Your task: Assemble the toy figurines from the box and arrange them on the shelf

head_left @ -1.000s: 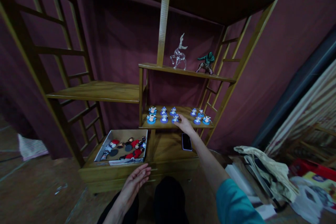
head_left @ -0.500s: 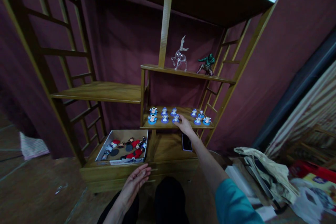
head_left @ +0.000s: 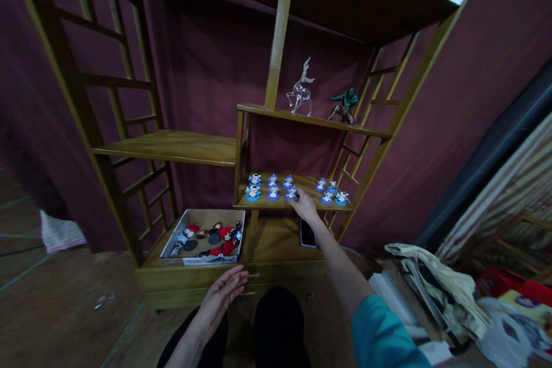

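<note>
At the lower right shelf [head_left: 284, 205], the fingers of my right hand [head_left: 305, 206] are closed on a small blue-and-white figurine [head_left: 292, 192] in the front row. Several similar figurines stand in two rows to its left, among them one with a blue base [head_left: 253, 192]. A second group, including another figurine [head_left: 326, 196], stands to the right of the hand. My left hand [head_left: 224, 294] hovers above my lap with fingers stretched out and nothing in it. Nearest to it is an open cardboard box [head_left: 207, 260] holding red-clad figurines [head_left: 223, 249].
A phone [head_left: 307, 233] lies on the cabinet top below the shelf. Above stand a clear glass deer [head_left: 301, 92] and a green crouching figure [head_left: 345, 104]. The wooden shelf frame [head_left: 280, 34] has posts on both sides. Cloth [head_left: 440, 282] and bags lie at right.
The view has shifted slightly, so the shelf sits a little further right in the picture. My right hand stays at the same figurine, and my left hand keeps its open pose.
</note>
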{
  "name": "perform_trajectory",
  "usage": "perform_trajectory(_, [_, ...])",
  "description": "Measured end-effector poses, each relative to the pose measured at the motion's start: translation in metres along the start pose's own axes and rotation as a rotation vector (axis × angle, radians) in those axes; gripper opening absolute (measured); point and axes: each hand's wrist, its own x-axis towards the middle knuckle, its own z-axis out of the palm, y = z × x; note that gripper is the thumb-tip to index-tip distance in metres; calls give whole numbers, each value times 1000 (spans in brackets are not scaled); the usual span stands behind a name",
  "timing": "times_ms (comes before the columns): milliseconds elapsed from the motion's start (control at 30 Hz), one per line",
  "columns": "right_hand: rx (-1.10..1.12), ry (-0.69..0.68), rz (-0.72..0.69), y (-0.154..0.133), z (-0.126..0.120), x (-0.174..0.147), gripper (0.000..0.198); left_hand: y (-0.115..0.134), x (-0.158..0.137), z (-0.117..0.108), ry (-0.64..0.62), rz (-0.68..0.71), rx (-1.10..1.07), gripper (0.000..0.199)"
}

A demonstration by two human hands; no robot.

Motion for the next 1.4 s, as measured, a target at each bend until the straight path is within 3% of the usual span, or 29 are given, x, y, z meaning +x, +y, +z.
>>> perform_trajectory(633, [-117,-27,4,9,5,-3,59,-7,-4,-1,-19,57,-36,41])
perform_trajectory(900, [-98,90,-92,10,8,-12,61,-16,-3,-11,-52,127,-72,37])
perform_trajectory(1000, [13,303,-180,-2,15,-42,52,-18,-1,-16,50,207,-75,35])
perform_trajectory(1067, [93,357,-217,-11,31,-74,42,-18,0,-19,181,311,-88,33])
perform_trajectory(1167, [267,215,-235,-20,72,-130,31,-14,3,-25,386,455,-145,33])
perform_trajectory(1267, [405,-79,-244,-24,121,-170,26,-4,10,-33,581,506,-242,31])
perform_trajectory(1400, [476,-328,-221,-27,171,-178,28,23,27,-52,799,497,-360,24])
